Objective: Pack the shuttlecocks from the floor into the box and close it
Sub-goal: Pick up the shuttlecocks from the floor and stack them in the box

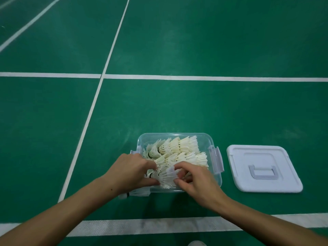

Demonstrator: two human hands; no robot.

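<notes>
Shuttlecocks (179,150) lay heaped in a clear plastic box (202,139) that stood on the green court floor (195,50), their white feather skirts overlapping so thickly that we could not count them or follow where one ended and the next began; only a few dark bands at the cork ends showed near the box's left side. We held our left hand (131,172) over the near left corner of the box, fingers curled down into the pile and gripping the white shuttlecock (166,176) that sat at the front, though the fingertips themselves were buried in feathers and hard to make out. Our right hand (197,181) met it from the other side, thumb and fingers pinching the same shuttlecock's skirt; the hand covered the near right corner of the box and whatever lay beneath it. Under our left wrist, outside the near wall of the box, another shuttlecock (132,193) rested on the floor, mostly hidden by the forearm, with just a dark band and some pale feathers showing. The latch (217,159) on the box's right side hung outward, while the one on the left was almost wholly behind our left hand. Well to the right of the box lay the pale lid (262,167), flat on the floor with its handle up. A white court line (159,226) ran across in front of us, under both forearms, and at the bottom edge a pale rounded shape was cut off too far to identify.
</notes>
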